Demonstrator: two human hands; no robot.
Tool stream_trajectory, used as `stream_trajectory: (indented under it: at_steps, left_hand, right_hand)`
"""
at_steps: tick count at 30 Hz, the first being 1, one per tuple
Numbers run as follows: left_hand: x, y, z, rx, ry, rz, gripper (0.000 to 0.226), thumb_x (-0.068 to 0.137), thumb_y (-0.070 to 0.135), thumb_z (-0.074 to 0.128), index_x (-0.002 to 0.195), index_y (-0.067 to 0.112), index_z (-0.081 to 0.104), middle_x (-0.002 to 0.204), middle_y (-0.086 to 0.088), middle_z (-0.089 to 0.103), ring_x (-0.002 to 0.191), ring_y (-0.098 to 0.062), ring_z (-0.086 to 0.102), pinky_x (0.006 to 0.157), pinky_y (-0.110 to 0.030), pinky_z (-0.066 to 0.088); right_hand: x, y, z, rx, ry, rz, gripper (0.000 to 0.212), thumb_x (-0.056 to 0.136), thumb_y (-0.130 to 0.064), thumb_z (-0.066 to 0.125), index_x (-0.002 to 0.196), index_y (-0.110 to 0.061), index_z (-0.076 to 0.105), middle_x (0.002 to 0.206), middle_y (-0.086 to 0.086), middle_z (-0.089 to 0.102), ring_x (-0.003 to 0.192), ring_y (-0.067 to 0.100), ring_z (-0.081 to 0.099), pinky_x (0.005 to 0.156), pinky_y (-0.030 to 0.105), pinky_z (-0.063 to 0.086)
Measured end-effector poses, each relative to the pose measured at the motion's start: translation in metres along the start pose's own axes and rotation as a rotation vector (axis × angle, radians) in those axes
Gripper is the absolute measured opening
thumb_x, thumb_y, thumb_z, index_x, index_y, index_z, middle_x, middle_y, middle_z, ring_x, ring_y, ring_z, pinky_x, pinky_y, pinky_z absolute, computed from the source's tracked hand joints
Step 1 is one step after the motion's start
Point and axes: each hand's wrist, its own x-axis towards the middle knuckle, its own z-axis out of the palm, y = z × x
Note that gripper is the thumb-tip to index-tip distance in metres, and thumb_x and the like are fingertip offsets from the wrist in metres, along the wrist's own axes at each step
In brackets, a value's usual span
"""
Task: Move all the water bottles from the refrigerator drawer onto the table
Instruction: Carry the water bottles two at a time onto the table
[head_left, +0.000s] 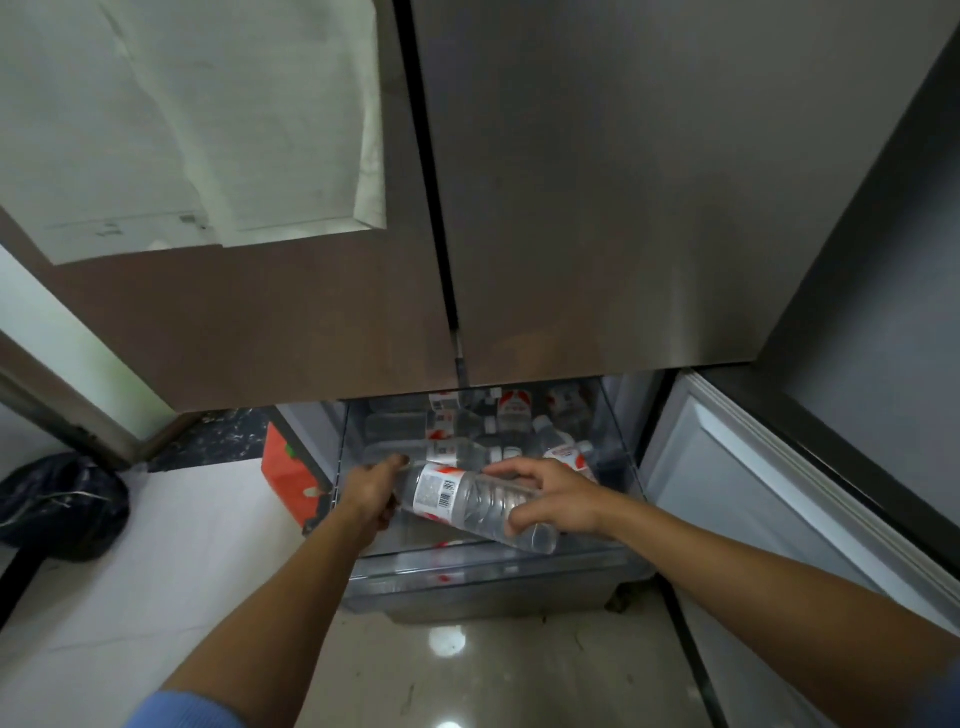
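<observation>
A clear plastic water bottle (470, 501) with a red-and-white label and barcode lies slanted across the front of the open refrigerator drawer (493, 569). My left hand (371, 491) grips its upper end, and my right hand (553, 499) wraps over its lower half. Behind them, several more water bottles (511, 421) lie jumbled in the clear drawer bin. The table is not in view.
The two shut upper refrigerator doors (571, 208) loom overhead, with white paper (197, 119) stuck on the left one. An open lower door (769, 488) juts out on the right. An orange box (288, 473) and a dark bag (57, 506) sit on the floor at left.
</observation>
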Motion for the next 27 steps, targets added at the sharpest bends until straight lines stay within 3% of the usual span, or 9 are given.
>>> stream_trajectory:
  at_steps: [4,7,9,11,14,17,22,25,27]
  left_hand:
    - [-0.005,0.007,-0.027,-0.04,0.069,0.112,0.033,0.096,0.024,0.047,0.094,-0.005,0.062,0.079,-0.02,0.061,0.061,-0.026,0.055,0.05,-0.026,0.039]
    - [-0.01,0.016,-0.048,-0.06,0.109,0.217,0.027,0.097,0.02,0.046,0.087,0.0,0.062,0.082,-0.018,0.065,0.071,-0.028,0.063,0.06,-0.032,0.051]
    - [-0.009,0.019,-0.062,-0.011,0.177,0.307,0.026,0.097,0.018,0.047,0.081,0.003,0.062,0.081,-0.016,0.065,0.076,-0.03,0.064,0.066,-0.036,0.052]
    - [-0.006,0.02,-0.072,0.081,0.239,0.362,0.026,0.096,0.02,0.048,0.085,0.002,0.064,0.083,-0.014,0.066,0.079,-0.029,0.065,0.068,-0.036,0.054]
    - [-0.006,0.021,-0.084,0.169,0.282,0.438,0.022,0.095,0.024,0.051,0.093,0.007,0.064,0.091,-0.008,0.067,0.081,-0.023,0.066,0.068,-0.036,0.058]
    - [-0.007,0.022,-0.09,0.284,0.325,0.519,0.019,0.095,0.027,0.052,0.098,0.011,0.063,0.095,-0.001,0.065,0.079,-0.015,0.064,0.062,-0.023,0.052]
    - [-0.002,0.017,-0.098,0.443,0.34,0.593,0.021,0.093,0.033,0.055,0.099,0.014,0.061,0.092,0.003,0.063,0.075,-0.015,0.063,0.067,-0.027,0.056]
    - [0.0,0.015,-0.101,0.53,0.326,0.659,0.017,0.093,0.033,0.056,0.088,0.016,0.057,0.083,0.002,0.061,0.066,-0.009,0.059,0.063,-0.028,0.056]
    - [0.001,0.013,-0.102,0.568,0.298,0.695,0.023,0.092,0.039,0.054,0.085,0.017,0.055,0.08,-0.001,0.063,0.064,-0.012,0.06,0.061,-0.032,0.058]
  right_hand:
    - [0.034,-0.002,-0.005,0.1,-0.004,0.093,0.038,0.083,-0.037,0.07,0.119,-0.033,0.061,0.121,-0.004,0.062,0.11,0.015,0.061,0.09,0.031,0.05]
    - [0.075,0.008,-0.007,0.114,0.238,0.202,0.027,0.094,-0.032,0.059,0.11,-0.012,0.066,0.095,0.008,0.069,0.084,0.022,0.065,0.076,0.04,0.053]
    - [0.099,0.017,-0.007,0.054,0.359,0.303,0.023,0.096,-0.032,0.056,0.099,-0.01,0.063,0.083,0.009,0.063,0.068,0.02,0.057,0.058,0.033,0.046]
    - [0.119,0.021,-0.002,0.148,0.388,0.429,0.029,0.095,-0.041,0.055,0.102,-0.013,0.057,0.09,0.013,0.061,0.067,0.02,0.057,0.052,0.027,0.045]
    - [0.148,0.026,0.01,0.332,0.368,0.552,0.042,0.093,-0.054,0.051,0.112,-0.017,0.049,0.111,0.015,0.058,0.077,0.024,0.063,0.057,0.029,0.05]
    - [0.178,0.039,0.021,0.404,0.481,0.543,0.048,0.091,-0.053,0.055,0.118,-0.014,0.055,0.108,0.012,0.062,0.083,0.026,0.061,0.062,0.032,0.051]
    - [0.183,0.034,0.029,0.338,0.601,0.51,0.039,0.093,-0.047,0.055,0.094,-0.009,0.059,0.06,0.008,0.046,0.048,0.017,0.04,0.041,0.023,0.03]
    - [0.175,0.026,0.03,0.362,0.588,0.477,0.035,0.096,-0.044,0.052,0.077,-0.014,0.053,0.059,0.004,0.041,0.048,0.013,0.033,0.03,0.018,0.026]
    - [0.171,0.023,0.037,0.326,0.633,0.455,0.033,0.097,-0.042,0.049,0.08,-0.014,0.054,0.062,0.004,0.044,0.05,0.013,0.038,0.034,0.018,0.029]
